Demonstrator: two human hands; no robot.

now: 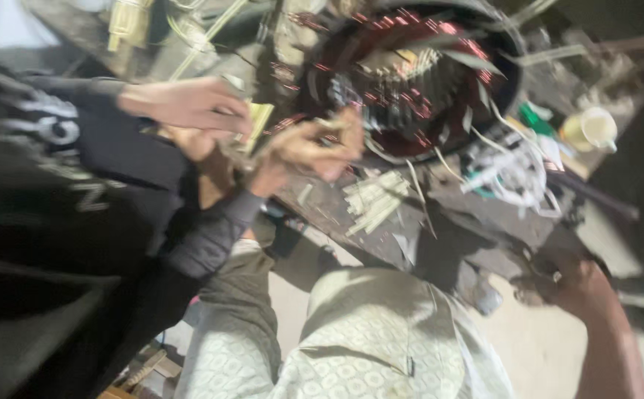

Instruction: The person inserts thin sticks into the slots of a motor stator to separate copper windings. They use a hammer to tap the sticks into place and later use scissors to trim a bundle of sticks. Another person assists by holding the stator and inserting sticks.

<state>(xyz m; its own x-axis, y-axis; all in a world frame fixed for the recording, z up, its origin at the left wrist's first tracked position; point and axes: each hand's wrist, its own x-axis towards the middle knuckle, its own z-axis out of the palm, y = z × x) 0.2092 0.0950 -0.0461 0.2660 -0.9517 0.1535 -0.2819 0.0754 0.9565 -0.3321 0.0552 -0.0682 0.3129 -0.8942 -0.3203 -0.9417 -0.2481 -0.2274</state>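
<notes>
Copper windings (pixel 410 81) are being worked mid-bench; left hand (pixel 314 148) curled near them, contents untellable; right hand (pixel 558 284) grip untellable; steady, gentle handling judged best.

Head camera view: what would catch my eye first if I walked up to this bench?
Most striking is the big round motor stator with reddish copper windings, at the upper middle of the workbench. Just left of it, several hands crowd together over pale yellowish strips; the blur hides whose is whose. A loose pile of pale strips lies on the bench below the stator, and a pale cup stands at the right.
</notes>
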